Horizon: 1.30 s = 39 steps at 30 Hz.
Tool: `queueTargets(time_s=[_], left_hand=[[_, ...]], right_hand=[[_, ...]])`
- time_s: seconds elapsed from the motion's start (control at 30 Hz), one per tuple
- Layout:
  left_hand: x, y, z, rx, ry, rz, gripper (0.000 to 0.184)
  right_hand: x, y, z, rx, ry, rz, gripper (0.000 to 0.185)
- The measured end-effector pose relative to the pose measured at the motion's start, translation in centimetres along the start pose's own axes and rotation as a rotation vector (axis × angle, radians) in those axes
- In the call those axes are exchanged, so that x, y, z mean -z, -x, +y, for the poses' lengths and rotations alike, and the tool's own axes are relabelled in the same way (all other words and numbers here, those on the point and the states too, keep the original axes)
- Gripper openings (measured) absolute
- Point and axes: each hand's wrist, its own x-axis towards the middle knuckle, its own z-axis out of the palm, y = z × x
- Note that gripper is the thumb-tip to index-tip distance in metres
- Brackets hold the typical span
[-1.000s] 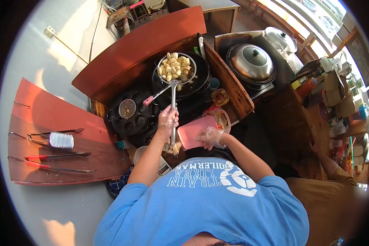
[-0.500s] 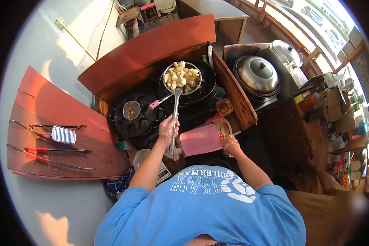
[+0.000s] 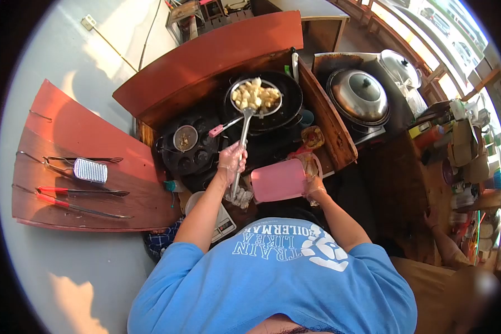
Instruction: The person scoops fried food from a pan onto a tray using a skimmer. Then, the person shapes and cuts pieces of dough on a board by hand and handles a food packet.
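My left hand [image 3: 232,160], in a clear glove, is closed around the long silver handle of a skimmer [image 3: 244,136]. Its head meets a round, rimmed strainer [image 3: 280,106] heaped with pale yellow food chunks [image 3: 255,96], over a dark wok [image 3: 294,94]. A pink-handled rod [image 3: 217,131] also runs to the strainer's rim; I cannot tell which handle belongs to it. A pink plastic tub [image 3: 278,181] sits tilted near my body. My right hand [image 3: 316,189], also gloved, grips the tub's right side, its fingers partly hidden.
Left of the wok, a small sieve [image 3: 185,138] rests on a dark moulded pan [image 3: 192,158]. Tongs [image 3: 83,192] and a grater [image 3: 90,170] hang on a red panel. A lidded steel pot [image 3: 357,96] stands right of the wooden partition [image 3: 331,111]. Another person's arm [image 3: 442,239] is at right.
The view has shifted slightly, so the scene sits a little higher and further right. The food chunks have moved within the strainer. Both hands keep their holds.
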Motion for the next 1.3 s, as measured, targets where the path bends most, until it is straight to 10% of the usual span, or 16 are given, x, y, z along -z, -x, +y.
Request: queueTargets(time_s=[0.23, 1.3], left_hand=[[0.5, 0.0, -0.7, -0.010, 0.002, 0.038, 0.015], [-1.5, 0.0, 1.6, -0.007, -0.017, 0.016, 0.023]], right_hand=[[2.5, 3.3, 2.4, -0.077, -0.660, -0.033, 0.021], [22.1, 6.5, -8.5, 0.107, -1.013, 0.049, 0.024]])
